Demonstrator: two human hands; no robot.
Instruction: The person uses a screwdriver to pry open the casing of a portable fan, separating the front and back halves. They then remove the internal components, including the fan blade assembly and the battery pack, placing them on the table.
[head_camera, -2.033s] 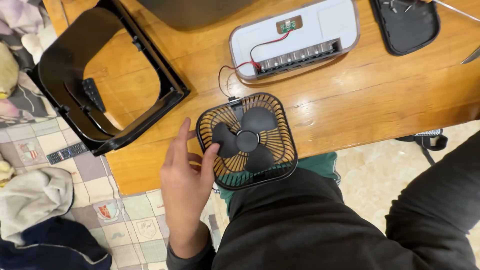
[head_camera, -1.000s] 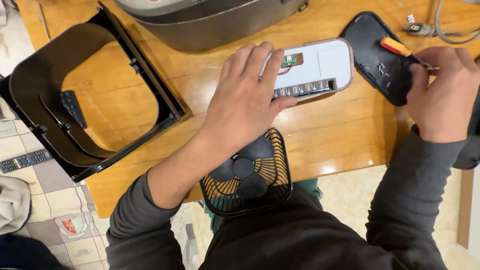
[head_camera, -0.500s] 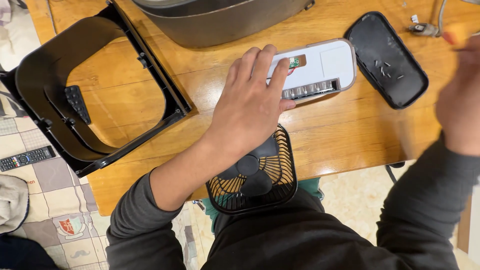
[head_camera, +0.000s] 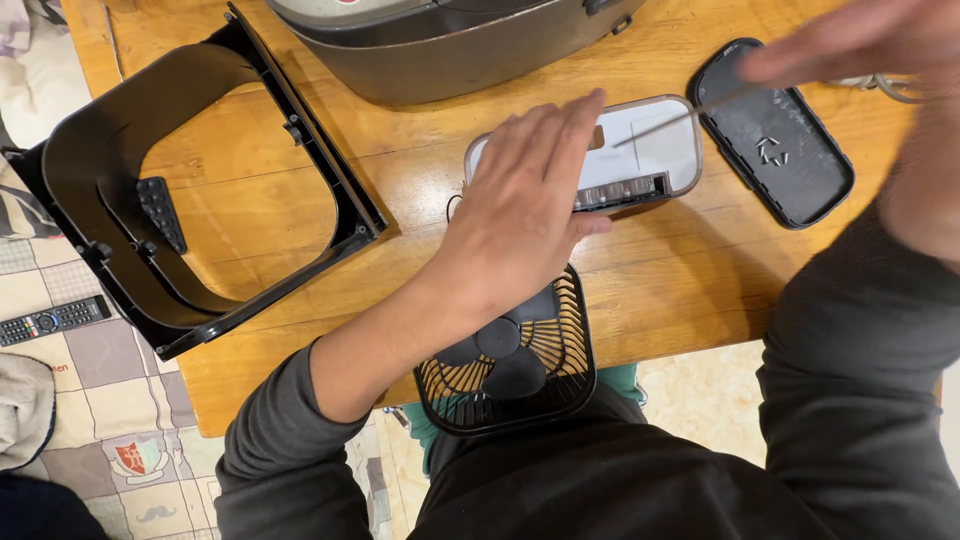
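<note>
White battery case (head_camera: 640, 155) under left hand (head_camera: 520, 215), blurred right hand (head_camera: 880, 60) holding thin tool (head_camera: 680, 118)

Two bare hands, dark grey long sleeves

The person wears a dark charcoal-grey long-sleeved top of soft, matte knit fabric, plain and without visible print. The left sleeve (head_camera: 275, 440) is pushed up the forearm, bunching into soft folds and leaving the wrist and lower forearm bare; its cuff edge forms a rounded rim. The right sleeve (head_camera: 860, 370) is fuller, with broad creases running along it, and reaches up close to the wrist. The left hand (head_camera: 520, 210) is bare, with no ring, watch or glove showing. The right hand (head_camera: 880, 45) is also bare, but blurred, so finer detail cannot be told. Dark clothing of the same tone covers the torso at the bottom edge.
</note>
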